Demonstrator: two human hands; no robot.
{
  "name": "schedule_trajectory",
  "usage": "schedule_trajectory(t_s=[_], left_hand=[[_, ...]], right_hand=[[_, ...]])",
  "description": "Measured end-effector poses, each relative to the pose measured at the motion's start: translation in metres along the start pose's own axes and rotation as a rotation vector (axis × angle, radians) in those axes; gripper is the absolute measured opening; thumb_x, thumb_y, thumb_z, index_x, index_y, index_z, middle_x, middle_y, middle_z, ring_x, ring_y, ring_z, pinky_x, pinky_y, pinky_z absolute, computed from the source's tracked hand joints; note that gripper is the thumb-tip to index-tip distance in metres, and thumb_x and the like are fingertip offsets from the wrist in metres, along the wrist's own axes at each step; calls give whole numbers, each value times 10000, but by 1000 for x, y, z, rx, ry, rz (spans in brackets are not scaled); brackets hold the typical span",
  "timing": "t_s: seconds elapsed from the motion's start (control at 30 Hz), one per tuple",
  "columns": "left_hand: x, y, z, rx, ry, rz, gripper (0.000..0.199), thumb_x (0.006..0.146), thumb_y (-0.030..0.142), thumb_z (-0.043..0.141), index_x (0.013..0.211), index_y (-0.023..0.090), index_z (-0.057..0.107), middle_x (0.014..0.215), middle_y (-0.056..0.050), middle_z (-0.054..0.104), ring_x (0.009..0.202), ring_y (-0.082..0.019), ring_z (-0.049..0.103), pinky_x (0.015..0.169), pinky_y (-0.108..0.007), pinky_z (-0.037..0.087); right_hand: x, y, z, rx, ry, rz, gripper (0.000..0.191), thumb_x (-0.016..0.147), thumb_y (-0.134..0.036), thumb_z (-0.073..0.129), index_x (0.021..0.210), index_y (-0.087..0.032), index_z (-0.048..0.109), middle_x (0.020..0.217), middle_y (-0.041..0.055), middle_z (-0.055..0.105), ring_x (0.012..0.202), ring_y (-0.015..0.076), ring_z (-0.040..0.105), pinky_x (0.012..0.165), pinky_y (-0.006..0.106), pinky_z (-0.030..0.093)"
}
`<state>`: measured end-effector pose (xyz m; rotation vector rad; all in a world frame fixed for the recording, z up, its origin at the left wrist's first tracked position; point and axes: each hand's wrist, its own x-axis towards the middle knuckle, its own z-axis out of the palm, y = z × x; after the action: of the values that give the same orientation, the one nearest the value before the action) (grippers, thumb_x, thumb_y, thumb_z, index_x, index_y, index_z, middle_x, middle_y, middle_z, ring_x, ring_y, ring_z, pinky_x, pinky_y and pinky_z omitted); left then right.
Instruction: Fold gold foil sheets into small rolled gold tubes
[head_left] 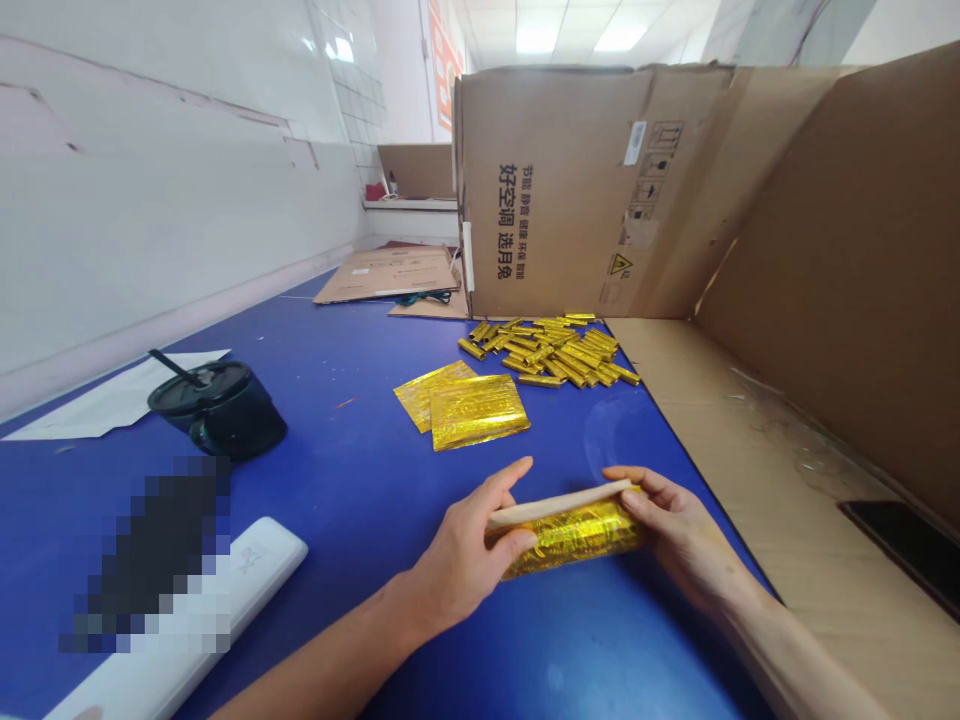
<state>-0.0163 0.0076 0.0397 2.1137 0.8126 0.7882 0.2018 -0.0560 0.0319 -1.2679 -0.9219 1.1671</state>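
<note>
Both hands hold a gold foil sheet (581, 538) above the blue table, with a pale stick (559, 506) lying along its upper edge. My left hand (480, 545) grips the left end of the foil and stick, its thumb on the foil and its index finger stretched forward. At the right end, my right hand (671, 520) pinches foil and stick between thumb and fingers. The foil bulges in a curve below the stick. Beyond the hands lie flat gold sheets (480, 412), partly overlapping. Behind them is a pile of small rolled gold tubes (559, 350).
A dark lidded mug (229, 410) stands at the left on the blue table (337, 480), near white paper (105, 400). A long white device (225, 600) lies at lower left beside a pixelated area. Large cardboard (570, 200) walls the back and right; flat cardboard (390, 270) lies behind.
</note>
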Motion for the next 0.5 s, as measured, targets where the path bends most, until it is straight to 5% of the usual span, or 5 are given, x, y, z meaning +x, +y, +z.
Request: schedule_trajectory(t_s=[0.17,0.27,0.37,0.5], left_hand=[[3,-1,0,-55,42,-68,539,728,195,509,1244,208,354,708,32,499,639,-104,479,666,-231,403],[6,-4,1,-135,77,-180,437,706,215,534,1136,202,457,691,39,488,628,-104,470,622,-218,387],[9,-11,5,-245,77,-316,145,701,263,530,795,154,539,604,45,456,558,-96,437,518,-195,347],[9,-18,12,-314,140,-373,170,724,292,502,639,153,451,520,63,381,479,-74,371,441,-173,291]], right_hand=[[-3,0,5,37,56,14,232,637,-384,660,618,-174,564,577,1,591,512,140,536,507,255,421],[-4,3,7,18,90,-7,224,642,-398,650,651,-185,581,565,-14,582,517,140,526,507,252,407],[-5,8,10,-38,112,-60,226,665,-412,625,687,-190,585,558,-25,560,521,135,511,509,246,397],[-8,15,17,-126,177,-140,231,704,-425,577,705,-195,552,576,-29,515,515,117,459,481,224,370]])
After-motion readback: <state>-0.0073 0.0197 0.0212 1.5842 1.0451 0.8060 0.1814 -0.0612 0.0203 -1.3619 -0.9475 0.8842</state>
